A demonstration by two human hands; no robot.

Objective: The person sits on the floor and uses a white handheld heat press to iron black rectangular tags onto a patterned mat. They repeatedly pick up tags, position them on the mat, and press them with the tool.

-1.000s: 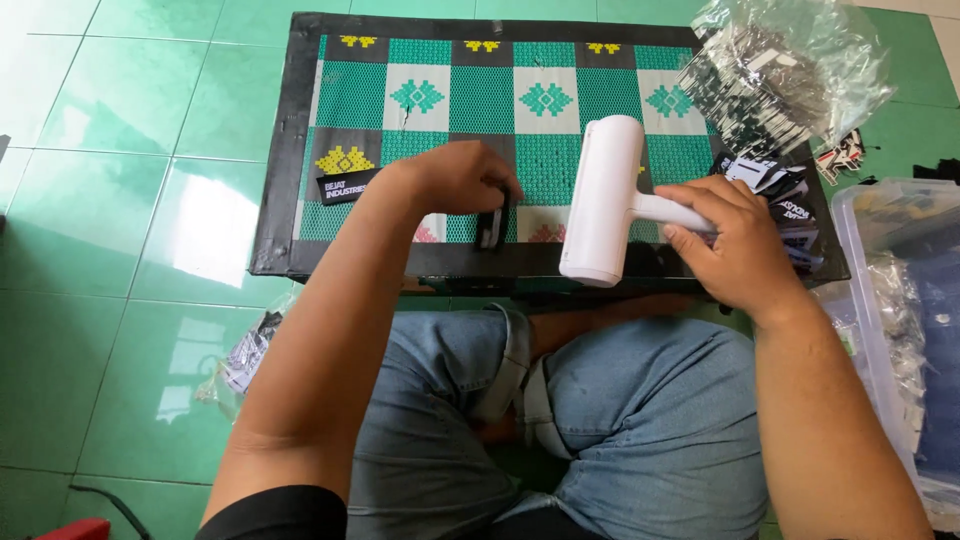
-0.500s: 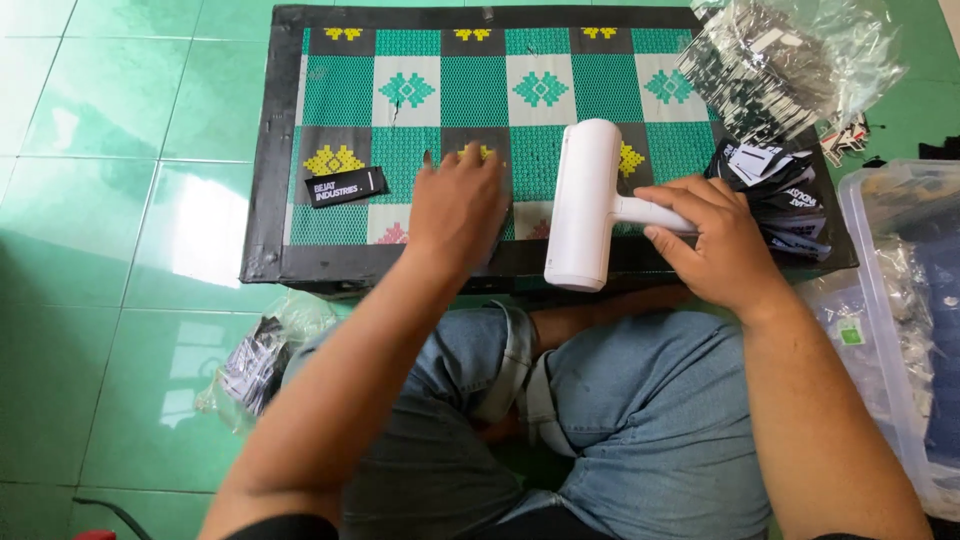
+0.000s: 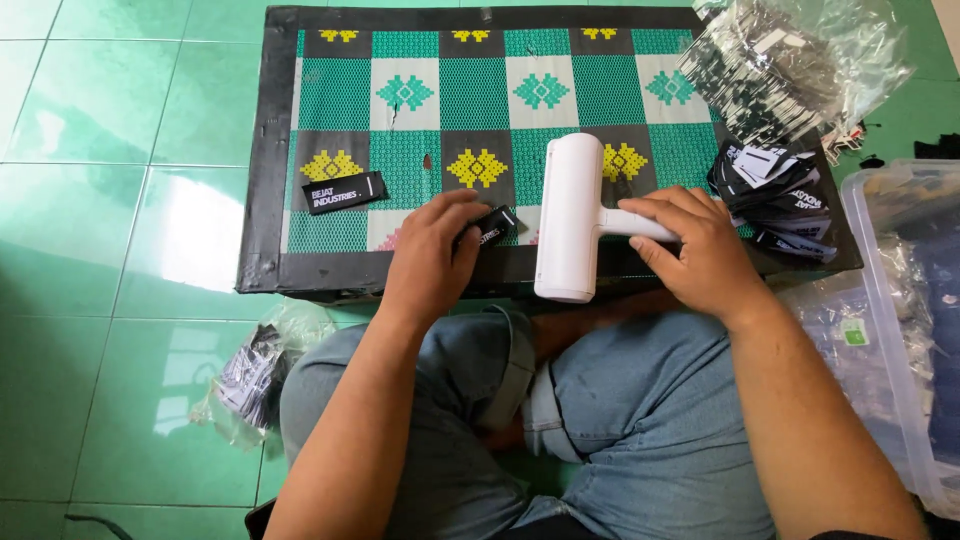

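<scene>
**Two hands at a low patterned table**

The left hand [image 3: 432, 262] rests on the near edge of the low table [image 3: 262, 200], which is covered with a green, white and black patterned mat. Its fingers pinch a small black fabric label with white lettering [image 3: 494, 226], the grip closed on the label's left end while the rest lies flat on the mat. The right hand [image 3: 700, 250] wraps its grip tightly around the handle of a white plastic roller tool [image 3: 570, 215], whose cylinder stands crosswise on the mat just beside the held label. A second black label [image 3: 343, 191] lies alone farther left. A heap of black labels [image 3: 778, 195] sits near the right hand, with a crumpled clear plastic bag [image 3: 795, 65] behind it.
</scene>
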